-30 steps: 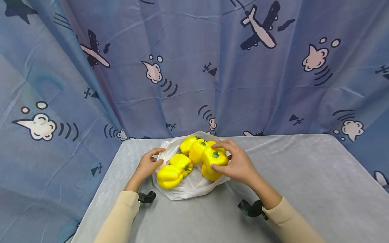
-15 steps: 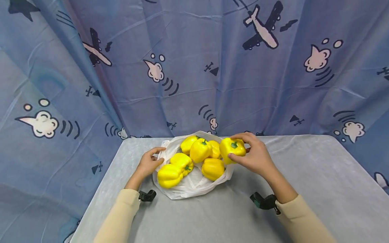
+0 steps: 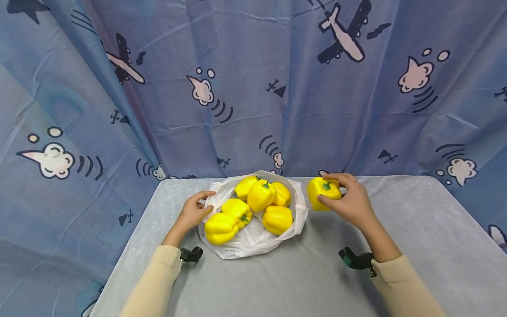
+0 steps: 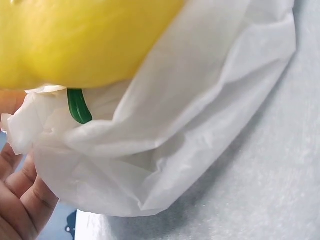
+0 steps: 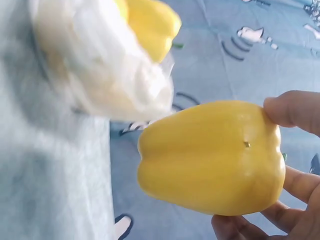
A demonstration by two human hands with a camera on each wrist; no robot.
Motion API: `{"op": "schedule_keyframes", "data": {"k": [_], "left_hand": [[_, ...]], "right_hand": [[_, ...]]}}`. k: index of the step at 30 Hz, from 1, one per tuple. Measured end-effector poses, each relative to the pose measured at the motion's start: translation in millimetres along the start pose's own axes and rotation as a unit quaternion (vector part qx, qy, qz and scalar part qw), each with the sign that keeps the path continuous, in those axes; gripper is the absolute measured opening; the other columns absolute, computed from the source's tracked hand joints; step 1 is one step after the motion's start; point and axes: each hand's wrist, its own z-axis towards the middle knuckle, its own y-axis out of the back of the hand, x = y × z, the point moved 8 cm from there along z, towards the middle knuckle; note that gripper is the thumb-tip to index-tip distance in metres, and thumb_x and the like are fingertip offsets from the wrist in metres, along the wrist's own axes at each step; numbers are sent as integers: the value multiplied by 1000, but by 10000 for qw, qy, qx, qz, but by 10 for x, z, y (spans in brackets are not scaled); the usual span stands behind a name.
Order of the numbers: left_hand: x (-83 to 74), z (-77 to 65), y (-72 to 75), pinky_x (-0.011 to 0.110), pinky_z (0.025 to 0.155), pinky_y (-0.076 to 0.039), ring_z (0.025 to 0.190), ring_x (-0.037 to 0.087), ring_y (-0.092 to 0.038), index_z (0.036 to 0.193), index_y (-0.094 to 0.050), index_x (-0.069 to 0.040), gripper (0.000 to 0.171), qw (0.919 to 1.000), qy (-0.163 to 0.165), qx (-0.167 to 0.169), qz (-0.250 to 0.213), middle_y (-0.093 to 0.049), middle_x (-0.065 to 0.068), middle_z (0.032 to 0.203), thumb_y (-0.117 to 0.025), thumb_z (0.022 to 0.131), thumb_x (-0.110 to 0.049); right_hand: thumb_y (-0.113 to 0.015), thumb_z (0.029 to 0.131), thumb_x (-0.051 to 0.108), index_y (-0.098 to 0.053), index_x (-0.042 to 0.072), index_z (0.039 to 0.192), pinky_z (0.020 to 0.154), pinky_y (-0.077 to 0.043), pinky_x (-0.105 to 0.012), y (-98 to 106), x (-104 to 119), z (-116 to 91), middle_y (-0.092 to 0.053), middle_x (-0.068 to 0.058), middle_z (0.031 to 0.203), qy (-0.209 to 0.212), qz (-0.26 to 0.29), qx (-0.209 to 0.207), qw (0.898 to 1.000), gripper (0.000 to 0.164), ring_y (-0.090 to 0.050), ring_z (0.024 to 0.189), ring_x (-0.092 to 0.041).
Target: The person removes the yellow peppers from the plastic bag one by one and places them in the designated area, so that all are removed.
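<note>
A yellow bell pepper (image 3: pixel 318 193) with a green stem is gripped between the thumb and fingers of my right hand (image 3: pixel 352 200), just right of a white plastic bag (image 3: pixel 253 246). The right wrist view shows this same pepper (image 5: pixel 210 155) up close, the bag beside it. At the bag's left rim, my left hand (image 3: pixel 194 212) holds the plastic between thumb and fingers. Several more yellow bell peppers (image 3: pixel 261 196) lie inside the wide-mouthed bag. One pepper (image 4: pixel 85 40) fills the top of the left wrist view, its green stem against the plastic.
The bag rests near the back of a grey cloth-covered table (image 3: pixel 396 229). Behind the table hangs a blue curtain (image 3: pixel 237 88) printed with planes and clouds. A black wrist camera (image 3: pixel 356 259) sits below the right hand, another camera (image 3: pixel 192 254) below the left.
My right hand has carried one bell pepper rightward from over the bag to beside it, uncovering the peppers beneath. The left hand has stayed at the bag's left rim.
</note>
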Motion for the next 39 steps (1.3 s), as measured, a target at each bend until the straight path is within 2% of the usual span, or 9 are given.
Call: {"op": "schedule_keyframes", "data": {"k": [9, 15, 28, 39], "left_hand": [[2, -12, 4, 23, 55, -42, 69, 17, -49, 128, -62, -18, 42, 10000, -38, 14, -38, -55, 16, 124, -66, 87, -8], [3, -24, 8, 23, 56, -43, 70, 17, -50, 127, -62, -17, 42, 9999, -60, 9, -106, -56, 17, 124, -66, 87, -8], [-7, -57, 10, 24, 55, -44, 68, 16, -51, 128, -61, -16, 42, 9996, -124, 10, -247, -56, 17, 122, -65, 86, -6], [-5, -22, 28, 23, 53, -43, 67, 16, -48, 128, -61, -17, 41, 9998, -134, 1, -128, -54, 16, 123, -64, 88, -9]], "right_hand": [[-76, 79, 31, -59, 5, 126, 86, -46, -58, -24, -346, 5, -50, -25, 133, -496, -200, 112, 9985, 56, -50, 110, -45], [-75, 80, 33, -58, 5, 128, 84, -47, -57, -50, -513, 0, -49, -26, 134, -681, -241, 146, 9973, 58, -49, 110, -45], [-73, 81, 36, -56, 4, 130, 88, -45, -58, -173, -778, 0, -48, -30, 135, -1015, -377, 370, 9934, 61, -48, 116, -48], [-73, 82, 38, -55, 3, 131, 92, -43, -59, -245, -871, 43, -47, -31, 135, -1058, -383, 264, 9933, 63, -48, 116, -47]]}}
